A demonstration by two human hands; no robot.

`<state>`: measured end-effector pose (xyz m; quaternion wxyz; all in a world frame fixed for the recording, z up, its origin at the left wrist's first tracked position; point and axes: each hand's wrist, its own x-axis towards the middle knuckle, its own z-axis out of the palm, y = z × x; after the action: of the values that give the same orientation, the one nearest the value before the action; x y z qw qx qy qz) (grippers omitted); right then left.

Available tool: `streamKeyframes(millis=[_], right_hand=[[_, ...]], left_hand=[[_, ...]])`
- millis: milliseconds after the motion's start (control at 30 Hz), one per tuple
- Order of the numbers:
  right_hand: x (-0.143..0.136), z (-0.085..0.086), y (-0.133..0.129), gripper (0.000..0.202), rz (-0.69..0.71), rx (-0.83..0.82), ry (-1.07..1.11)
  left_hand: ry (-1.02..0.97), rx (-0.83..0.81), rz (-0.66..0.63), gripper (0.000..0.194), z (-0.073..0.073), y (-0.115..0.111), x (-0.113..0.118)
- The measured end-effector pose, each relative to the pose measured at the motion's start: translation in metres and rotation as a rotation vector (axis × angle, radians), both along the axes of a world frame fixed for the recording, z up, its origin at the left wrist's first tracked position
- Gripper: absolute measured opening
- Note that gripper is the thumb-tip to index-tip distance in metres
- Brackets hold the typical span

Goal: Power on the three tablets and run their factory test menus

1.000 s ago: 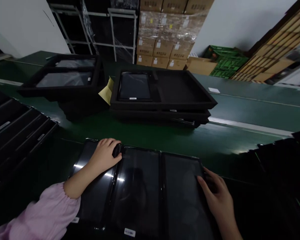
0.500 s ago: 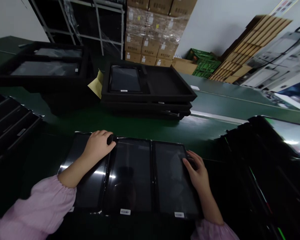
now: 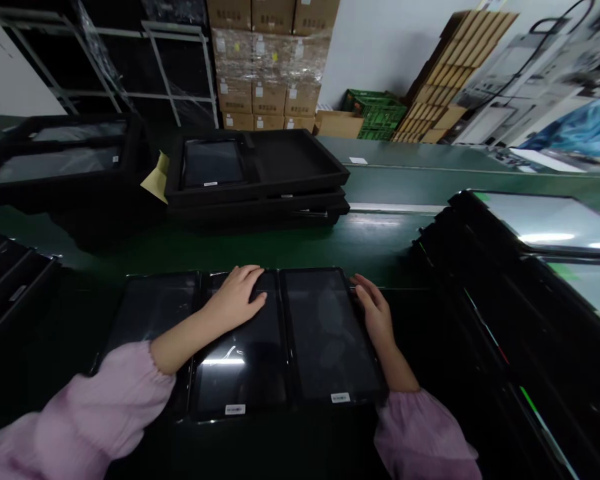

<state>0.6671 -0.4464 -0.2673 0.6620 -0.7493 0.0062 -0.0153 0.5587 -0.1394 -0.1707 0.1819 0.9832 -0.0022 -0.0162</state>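
Note:
Three dark glossy screen panels lie side by side in a black tray in front of me. My left hand [image 3: 237, 298] rests flat on the top part of the middle panel [image 3: 243, 363], fingers spread. My right hand [image 3: 375, 313] touches the right edge of the right panel [image 3: 325, 333], fingers curled along that edge. The left panel [image 3: 147, 310] is untouched. Both arms wear pink sleeves. Neither hand holds anything lifted.
A stack of black trays [image 3: 260, 193] with one panel inside sits across the green conveyor belt [image 3: 380, 237]. More black trays [image 3: 55, 167] stand far left, stacked panels [image 3: 530, 267] at the right. Cardboard boxes [image 3: 270, 73] and green crates [image 3: 375, 113] line the back wall.
My left hand moved right from the gap beside the left panel onto the middle panel. My right hand stays at the right panel's edge. The view swung right.

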Motion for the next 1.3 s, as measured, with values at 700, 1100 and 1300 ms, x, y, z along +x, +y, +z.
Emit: streamKeyframes(millis=[700, 1100, 1300], right_hand=[[0.006, 0.002, 0.003, 0.048, -0.021, 0.045, -0.035], [0.005, 0.007, 0.003, 0.047, -0.005, 0.045, -0.006], [0.007, 0.006, 0.002, 0.054, -0.003, 0.085, 0.069]], left_hand=[[0.149, 0.037, 0.156, 0.041, 0.008, -0.033, 0.055], [0.098, 0.04, 0.127, 0.055, 0.009, -0.03, 0.046], [-0.116, -0.063, 0.465, 0.077, 0.057, 0.077, -0.047]])
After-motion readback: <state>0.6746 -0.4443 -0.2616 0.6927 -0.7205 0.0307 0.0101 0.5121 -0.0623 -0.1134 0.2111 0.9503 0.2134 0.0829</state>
